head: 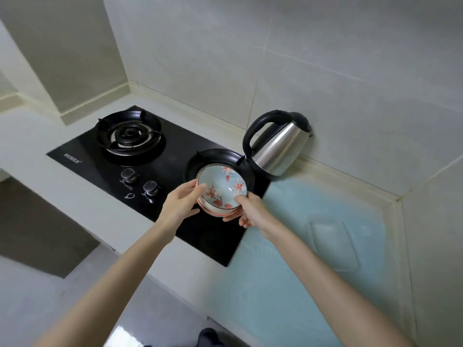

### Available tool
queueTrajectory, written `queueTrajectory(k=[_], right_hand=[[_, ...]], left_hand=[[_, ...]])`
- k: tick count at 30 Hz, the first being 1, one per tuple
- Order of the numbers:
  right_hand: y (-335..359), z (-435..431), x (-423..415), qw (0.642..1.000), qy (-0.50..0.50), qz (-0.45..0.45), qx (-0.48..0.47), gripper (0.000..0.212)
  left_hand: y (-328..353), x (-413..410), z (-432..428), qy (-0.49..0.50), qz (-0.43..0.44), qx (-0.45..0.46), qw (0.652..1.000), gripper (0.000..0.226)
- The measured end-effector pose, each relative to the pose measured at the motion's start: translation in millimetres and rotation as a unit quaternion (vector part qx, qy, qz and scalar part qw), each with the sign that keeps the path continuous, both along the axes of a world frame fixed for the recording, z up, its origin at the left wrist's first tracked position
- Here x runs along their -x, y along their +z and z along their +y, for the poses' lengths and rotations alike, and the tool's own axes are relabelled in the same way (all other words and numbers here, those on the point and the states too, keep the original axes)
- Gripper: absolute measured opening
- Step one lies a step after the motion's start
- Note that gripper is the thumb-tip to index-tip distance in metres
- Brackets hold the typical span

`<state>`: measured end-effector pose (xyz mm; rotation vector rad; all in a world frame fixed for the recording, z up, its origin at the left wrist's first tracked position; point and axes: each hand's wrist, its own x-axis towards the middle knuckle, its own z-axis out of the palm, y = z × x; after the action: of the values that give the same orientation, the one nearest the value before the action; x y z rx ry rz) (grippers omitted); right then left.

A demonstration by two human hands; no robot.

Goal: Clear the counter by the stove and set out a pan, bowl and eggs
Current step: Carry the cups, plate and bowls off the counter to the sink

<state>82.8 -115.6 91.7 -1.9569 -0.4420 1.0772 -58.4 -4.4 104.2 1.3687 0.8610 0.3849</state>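
Both hands are on a stack of bowls held over the right burner of the black gas hob. The top bowl is pale blue inside with red-and-white flowers; at least one more rim shows beneath it, though I cannot say how many are nested there. The right hand pinches the near right edge, thumb over the rim and fingers curled under. The left hand is spread against the left side, thumb on the rim, cupping it more than clamping it. Whether the stack sits on the pan support or is held just clear of it I cannot tell.

A steel electric kettle with a black handle stands just beside that burner, against the wall tiles. To the right runs the counter, covered by a light blue mat, with nothing on it that I can make out. No pan or eggs are anywhere in view.

This looks like the bowl step: either clearing the stack off the stove or picking one bowl out of it. The next move would call for a level, two-handed carry to the blue mat, keeping the nested bowls from sliding and steering wide of the kettle. If only one bowl is wanted, the hands must separate it from the rest first.
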Motion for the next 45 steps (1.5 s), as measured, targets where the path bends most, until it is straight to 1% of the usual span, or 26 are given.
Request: queueTrajectory(k=[3, 6, 9, 12, 15, 17, 23, 26, 30, 34, 38, 42, 45], right_hand=[[5, 18, 24, 0.999, 0.035, -0.012, -0.008, 0.014], [9, 45, 60, 0.997, 0.072, -0.019, -0.013, 0.022], [11, 76, 99, 0.995, 0.094, -0.025, -0.020, 0.027], [11, 111, 145, 0.993, 0.117, -0.016, -0.026, 0.025], [13, 151, 203, 0.987, 0.155, -0.020, -0.027, 0.030], [15, 175, 237, 0.984, 0.173, -0.020, -0.028, 0.029], [15, 260, 352, 0.972, 0.232, -0.013, -0.039, 0.034], [24, 296, 403, 0.957, 0.287, -0.005, -0.049, 0.030], [25, 349, 462, 0.936, 0.347, -0.002, -0.054, 0.033], [28, 393, 504, 0.920, 0.387, 0.001, -0.058, 0.031], [30, 459, 554, 0.899, 0.434, 0.014, -0.063, 0.030], [26, 533, 592, 0.886, 0.457, 0.018, -0.068, 0.033], [31, 589, 617, 0.883, 0.465, 0.024, -0.065, 0.032]], left_hand=[[3, 29, 12, 0.013, -0.010, -0.007, 1.000, 0.031], [7, 69, 31, 0.046, -0.020, -0.015, 0.999, 0.025], [7, 111, 55, 0.088, -0.014, -0.018, 0.996, 0.025], [7, 162, 85, 0.114, -0.005, -0.020, 0.993, 0.033], [8, 225, 117, 0.136, -0.011, -0.024, 0.990, 0.028], [10, 261, 135, 0.154, -0.017, -0.031, 0.987, 0.027], [20, 383, 192, 0.243, -0.020, -0.043, 0.969, 0.035], [24, 438, 215, 0.296, -0.027, -0.038, 0.954, 0.032], [25, 499, 247, 0.354, -0.029, -0.035, 0.934, 0.032], [25, 542, 275, 0.398, -0.034, -0.031, 0.916, 0.030], [27, 591, 324, 0.438, -0.037, -0.040, 0.897, 0.027], [30, 627, 385, 0.469, -0.040, -0.042, 0.881, 0.012], [34, 650, 438, 0.488, -0.026, -0.036, 0.872, 0.010]])
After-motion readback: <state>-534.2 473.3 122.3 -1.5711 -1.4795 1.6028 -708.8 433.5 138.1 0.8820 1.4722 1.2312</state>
